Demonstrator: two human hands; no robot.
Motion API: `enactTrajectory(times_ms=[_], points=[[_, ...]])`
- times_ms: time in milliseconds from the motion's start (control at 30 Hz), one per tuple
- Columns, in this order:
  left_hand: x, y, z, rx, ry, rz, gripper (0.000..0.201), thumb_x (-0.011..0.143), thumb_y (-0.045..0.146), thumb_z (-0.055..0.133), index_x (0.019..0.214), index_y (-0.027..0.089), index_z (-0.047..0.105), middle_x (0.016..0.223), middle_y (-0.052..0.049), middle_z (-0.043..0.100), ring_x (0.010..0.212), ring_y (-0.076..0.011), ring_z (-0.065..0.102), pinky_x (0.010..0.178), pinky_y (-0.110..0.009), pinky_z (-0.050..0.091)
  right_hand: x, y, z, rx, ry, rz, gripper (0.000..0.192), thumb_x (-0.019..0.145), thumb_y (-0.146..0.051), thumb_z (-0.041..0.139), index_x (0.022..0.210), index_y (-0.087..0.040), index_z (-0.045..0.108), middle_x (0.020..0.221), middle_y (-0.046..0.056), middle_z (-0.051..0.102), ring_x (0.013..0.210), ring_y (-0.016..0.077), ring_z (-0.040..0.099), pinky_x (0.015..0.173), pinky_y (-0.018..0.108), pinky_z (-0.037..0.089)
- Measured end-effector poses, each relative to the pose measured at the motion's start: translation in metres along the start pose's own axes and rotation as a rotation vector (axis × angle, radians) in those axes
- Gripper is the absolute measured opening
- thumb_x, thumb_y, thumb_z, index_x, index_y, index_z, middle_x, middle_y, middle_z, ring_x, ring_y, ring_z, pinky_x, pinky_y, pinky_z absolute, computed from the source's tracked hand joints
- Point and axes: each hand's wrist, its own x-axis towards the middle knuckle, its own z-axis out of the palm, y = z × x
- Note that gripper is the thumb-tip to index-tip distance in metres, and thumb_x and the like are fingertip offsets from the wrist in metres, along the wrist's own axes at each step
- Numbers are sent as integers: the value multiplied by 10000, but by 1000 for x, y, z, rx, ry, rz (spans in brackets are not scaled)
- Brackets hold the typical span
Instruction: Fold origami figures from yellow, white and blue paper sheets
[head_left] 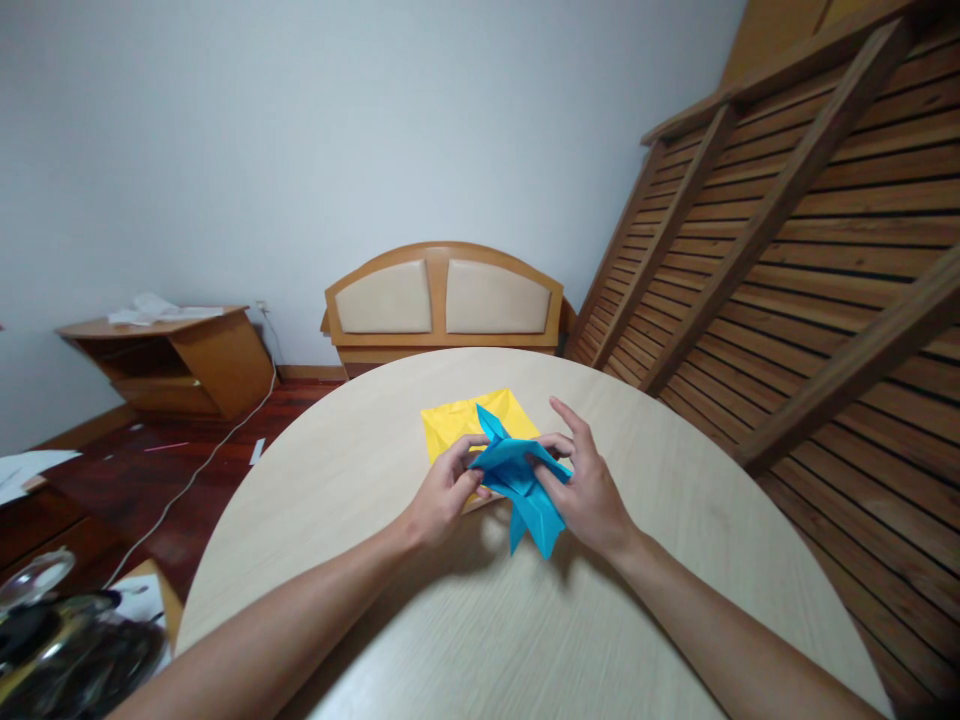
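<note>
A folded piece of blue origami paper [517,465] with several pointed flaps is held up over the round table. My left hand [448,490] pinches its left corner between thumb and fingers. On the other side, my right hand [589,490] grips it with the thumb pressed on the near face and the index finger stretched up and away. Behind the blue paper, a creased yellow sheet of paper [450,422] lies on the table, partly covered by my left hand and the blue folds.
The pale round table [645,620] fills the foreground. Beyond it stands a padded headboard [439,290]. A slatted wooden bed frame [750,240] leans at the right. At the left are a low wooden cabinet [225,365], a white cord [202,465] on the floor and a dark plastic-wrapped pile [82,650].
</note>
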Motion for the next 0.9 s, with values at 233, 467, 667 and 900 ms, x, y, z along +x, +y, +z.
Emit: enactTrajectory(times_ms=[233, 467, 667, 900], points=[[1, 2, 7, 69, 69, -79, 296, 802, 315, 562, 1050, 158, 604, 1019, -83, 642, 884, -196, 600, 677, -276, 522, 5, -10, -11, -458, -123, -410, 288, 870, -134, 606, 1132, -250, 627, 1218, 103, 659, 1108, 283, 619, 897, 452, 515], [1, 4, 12, 174, 64, -37, 226, 832, 262, 533, 1009, 146, 614, 930, -80, 676, 844, -206, 610, 767, -323, 491, 7, -24, -13, -517, -254, -513, 287, 938, -172, 559, 1205, -270, 602, 1085, 64, 716, 981, 239, 636, 914, 427, 422], [-5, 4, 16, 257, 20, -7, 247, 825, 162, 554, 1068, 158, 598, 995, -97, 696, 900, -229, 634, 825, -348, 489, 5, -29, -6, -431, -340, -400, 219, 868, -150, 617, 1075, -222, 617, 967, 37, 729, 925, 229, 652, 931, 416, 417], [-7, -1, 18, 75, -127, -7, 349, 829, 132, 560, 1176, 162, 562, 1151, -134, 656, 1037, -242, 628, 877, -360, 506, 5, -21, -6, -442, -349, -253, 53, 865, -146, 604, 837, -191, 600, 842, 60, 695, 794, 223, 650, 728, 336, 485]])
